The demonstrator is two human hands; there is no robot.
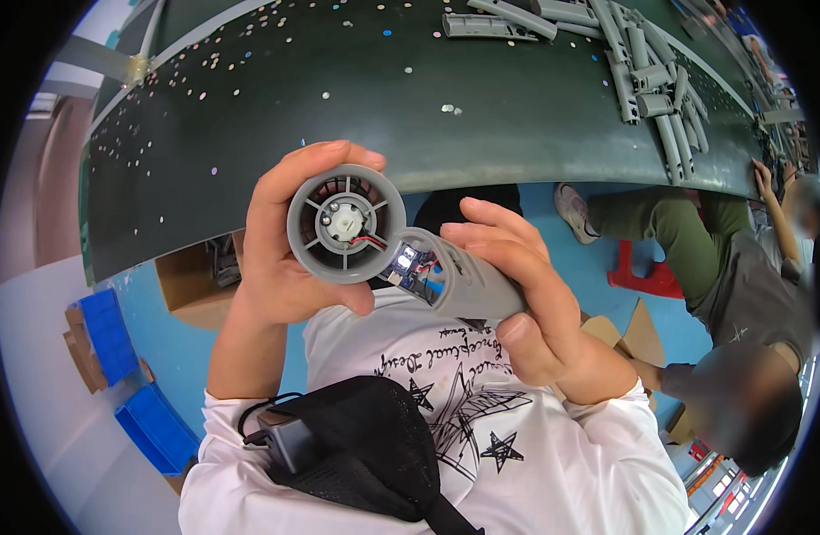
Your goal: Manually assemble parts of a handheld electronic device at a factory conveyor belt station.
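Close to my chest I hold a grey handheld fan in both hands. Its round head faces up, showing spokes, a white motor hub and thin red and black wires. My left hand is wrapped round that head, thumb below and fingers at the far side. Around the grey handle, my right hand grips with the thumb below and fingers above. Where handle and head meet, an opening shows a small circuit board with a lit display, red wires and a blue part.
A dark green worktable spans the far side, dotted with small coloured discs. Grey plastic shells lie piled at its far right. Below left are an open carton and blue bins. A co-worker sits at right near a red stool.
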